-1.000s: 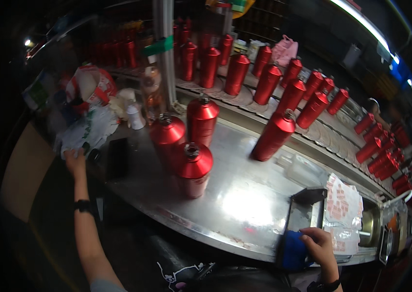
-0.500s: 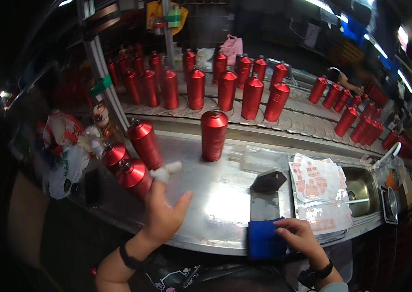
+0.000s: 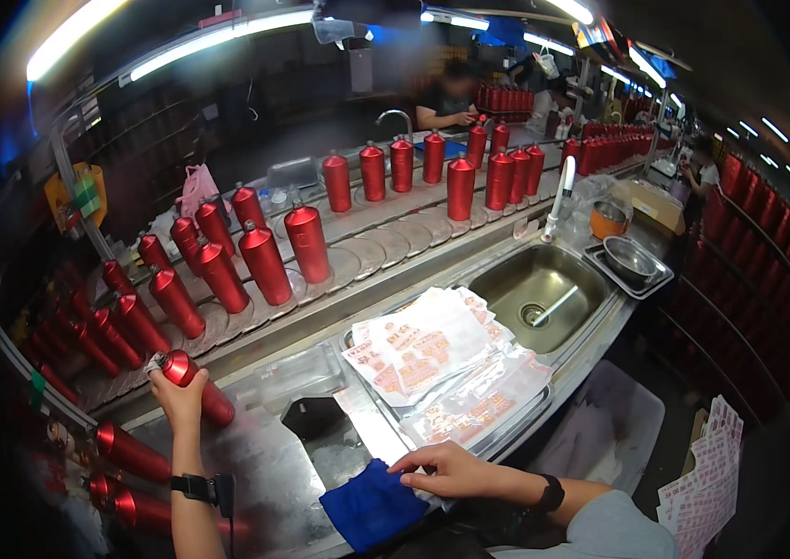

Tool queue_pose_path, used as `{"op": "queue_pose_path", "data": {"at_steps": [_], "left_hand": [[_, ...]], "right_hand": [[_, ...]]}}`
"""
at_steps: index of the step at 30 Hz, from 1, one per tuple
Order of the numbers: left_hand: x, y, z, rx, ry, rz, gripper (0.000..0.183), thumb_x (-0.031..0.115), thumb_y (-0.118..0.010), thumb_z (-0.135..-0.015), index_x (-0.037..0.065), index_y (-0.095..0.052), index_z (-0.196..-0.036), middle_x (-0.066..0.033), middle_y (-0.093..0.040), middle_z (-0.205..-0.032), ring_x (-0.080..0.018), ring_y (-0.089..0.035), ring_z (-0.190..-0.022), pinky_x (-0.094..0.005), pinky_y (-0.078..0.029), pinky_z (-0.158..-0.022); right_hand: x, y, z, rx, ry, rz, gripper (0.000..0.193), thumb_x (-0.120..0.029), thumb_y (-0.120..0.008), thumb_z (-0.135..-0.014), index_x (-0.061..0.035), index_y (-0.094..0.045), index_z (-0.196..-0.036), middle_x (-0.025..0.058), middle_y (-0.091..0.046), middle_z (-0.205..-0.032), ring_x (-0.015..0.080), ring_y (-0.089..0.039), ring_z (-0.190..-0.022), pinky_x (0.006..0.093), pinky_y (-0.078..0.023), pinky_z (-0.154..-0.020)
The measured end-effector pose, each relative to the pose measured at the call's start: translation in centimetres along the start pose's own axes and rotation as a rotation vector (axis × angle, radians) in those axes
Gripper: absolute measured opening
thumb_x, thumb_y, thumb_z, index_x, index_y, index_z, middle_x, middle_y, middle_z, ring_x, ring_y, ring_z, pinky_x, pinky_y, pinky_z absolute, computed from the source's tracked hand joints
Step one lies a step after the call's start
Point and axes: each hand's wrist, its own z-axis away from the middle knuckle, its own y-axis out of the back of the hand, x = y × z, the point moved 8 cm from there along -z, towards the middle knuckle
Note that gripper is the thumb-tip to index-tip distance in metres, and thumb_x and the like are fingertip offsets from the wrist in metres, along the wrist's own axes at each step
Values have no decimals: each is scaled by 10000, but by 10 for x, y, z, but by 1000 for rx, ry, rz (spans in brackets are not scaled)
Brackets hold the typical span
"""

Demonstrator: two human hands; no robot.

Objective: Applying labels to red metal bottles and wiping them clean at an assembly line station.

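My left hand (image 3: 178, 395) is wrapped round the shoulder of a red metallic bottle (image 3: 213, 402) on the steel worktable, beside the conveyor. A bit of white material shows at its fingers near the bottle's neck. Closer to me at the left, several more red bottles (image 3: 138, 451) stand on the table. A folded blue cloth (image 3: 371, 508) lies at the table's front edge. My right hand (image 3: 446, 470) rests over the cloth's right side, fingers loosely bent, thumb and forefinger apart, fingertips at its edge. Behind the cloth sits a dark, wet block-like holder (image 3: 318, 427).
A conveyor of overlapping plates (image 3: 357, 261) carries many red bottles across the back. Right of the holder lie printed label sheets (image 3: 427, 345) on a tray, then a sink (image 3: 544, 289) with a white faucet (image 3: 560, 200). A metal bowl (image 3: 630, 259) stands beyond. Another person (image 3: 451, 102) works behind the conveyor.
My view has swung to the right. My left hand has moved from beside the near bottles to the one standing alone and taken hold of it. My right hand stays at the blue cloth.
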Motion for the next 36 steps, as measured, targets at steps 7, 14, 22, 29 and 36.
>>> {"op": "queue_pose_path", "data": {"at_steps": [7,14,22,29,36], "left_hand": [[-5,3,12,93,-174,134,780,183,-823,-718,-18,-395,-1337,-256,-493,-1288,-428,-469,-1212,-457,-366,-1041],[-14,43,42,24,92,260,737,214,-795,-804,-45,-390,-1363,-235,-456,-1392,-303,-463,-1278,-383,-345,-1081],[44,122,88,19,32,572,701,35,-682,-887,21,-303,-1477,-90,-418,-1412,-139,-493,-1176,-268,-473,-947],[99,159,138,-203,-21,790,707,115,-654,-898,21,-283,-1493,-93,-439,-1403,-170,-487,-1209,-314,-391,-1034],[137,122,173,-444,246,1037,803,219,-745,-795,19,-320,-1446,-86,-521,-1252,-162,-544,-1101,-304,-453,-959]], "right_hand": [[19,19,8,53,-20,-5,261,-198,-648,-926,-60,-690,-1143,86,-723,-999,159,-679,-913,286,-513,-803],[10,25,16,24,1,-9,265,-192,-635,-928,-60,-682,-1153,99,-720,-1010,180,-681,-923,304,-512,-804],[5,13,14,22,29,-60,287,-231,-632,-922,-41,-677,-1132,136,-716,-980,201,-686,-874,313,-521,-784],[-9,-5,9,-52,-13,-71,285,-211,-646,-916,-37,-675,-1139,112,-718,-961,165,-672,-844,294,-515,-765],[-9,-4,11,-21,-10,-60,271,-209,-647,-920,-36,-684,-1125,97,-715,-929,137,-642,-790,279,-496,-721]]}}
